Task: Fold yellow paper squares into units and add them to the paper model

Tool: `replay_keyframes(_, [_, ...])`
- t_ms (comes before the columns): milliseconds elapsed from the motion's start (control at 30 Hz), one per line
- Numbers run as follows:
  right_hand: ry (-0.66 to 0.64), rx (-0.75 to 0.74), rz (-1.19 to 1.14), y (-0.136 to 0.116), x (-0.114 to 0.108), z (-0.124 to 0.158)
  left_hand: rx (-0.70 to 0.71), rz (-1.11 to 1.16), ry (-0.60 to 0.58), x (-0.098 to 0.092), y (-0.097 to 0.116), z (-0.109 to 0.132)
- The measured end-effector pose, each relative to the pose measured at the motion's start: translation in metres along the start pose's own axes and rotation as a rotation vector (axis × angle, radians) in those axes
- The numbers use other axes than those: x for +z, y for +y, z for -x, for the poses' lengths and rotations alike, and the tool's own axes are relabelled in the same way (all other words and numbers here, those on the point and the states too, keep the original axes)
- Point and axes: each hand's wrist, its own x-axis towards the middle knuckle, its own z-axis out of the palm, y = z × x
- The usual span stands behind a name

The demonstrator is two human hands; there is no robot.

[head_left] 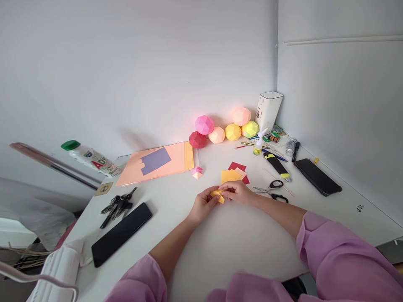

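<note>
My left hand [203,205] and my right hand [239,192] meet over the white table [245,243], both pinching a small folded yellow paper piece [218,194]. The fingers of both hands are closed on it. Just beyond the hands lie yellow, red and pale paper squares [234,173]. A small pink folded paper piece [197,172] sits farther back. Black-handled scissors [273,189] lie right of my right hand.
Several paper balls [223,126] sit at the back wall beside a white container [268,110]. A glue bottle [258,144], pens, a cutter [278,165] and a phone [317,176] lie right. Left are an orange paper sheet [157,164], keys [117,205], a black case [121,233], a bottle [92,157].
</note>
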Motion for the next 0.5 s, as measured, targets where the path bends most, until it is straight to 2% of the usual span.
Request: replay_keyframes(500, [0.008, 0.006, 0.045, -0.0008, 0.0003, 0.0001, -0.015, -0.003, 0.002, 0.0011, 0.0032, 0.0005])
